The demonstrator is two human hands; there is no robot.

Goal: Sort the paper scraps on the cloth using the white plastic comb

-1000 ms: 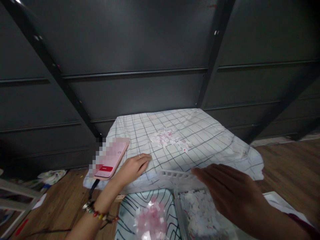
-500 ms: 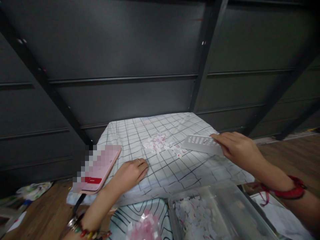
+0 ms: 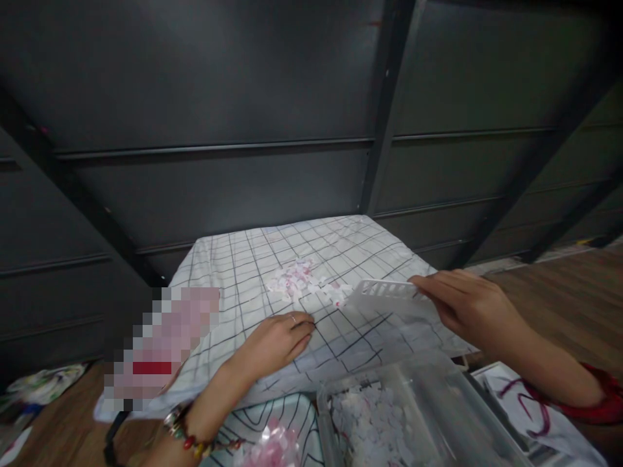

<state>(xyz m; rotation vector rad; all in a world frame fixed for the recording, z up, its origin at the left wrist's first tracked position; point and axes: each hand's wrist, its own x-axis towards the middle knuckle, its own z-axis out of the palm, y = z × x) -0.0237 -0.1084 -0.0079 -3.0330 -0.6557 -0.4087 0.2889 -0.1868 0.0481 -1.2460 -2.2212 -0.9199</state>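
My right hand (image 3: 460,298) grips the end of a white slotted plastic tray (image 3: 389,299) between thumb and fingers, over the right side of the cloth-covered table. The tray is tilted and blurred, its far end close to the paper bits. A loose pile of small white and pink paper pieces (image 3: 294,279) lies mid-table, with a few scattered toward the tray. My left hand (image 3: 280,337) rests palm down on the checked cloth (image 3: 335,250), in front of the pile; its fingers are loosely extended, holding nothing.
A pixelated pink phone (image 3: 170,344) lies at the table's left edge. Along the near edge stand a patterned tray (image 3: 260,412) holding pink shiny pieces (image 3: 275,444) and a clear plastic box (image 3: 438,395) of paper bits. Dark metal panels (image 3: 219,188) rise behind the table.
My left hand has slid right across the cloth, closer to the box. The slotted tray in my right hand has changed tilt and its slots look narrower. The view has shifted slightly.
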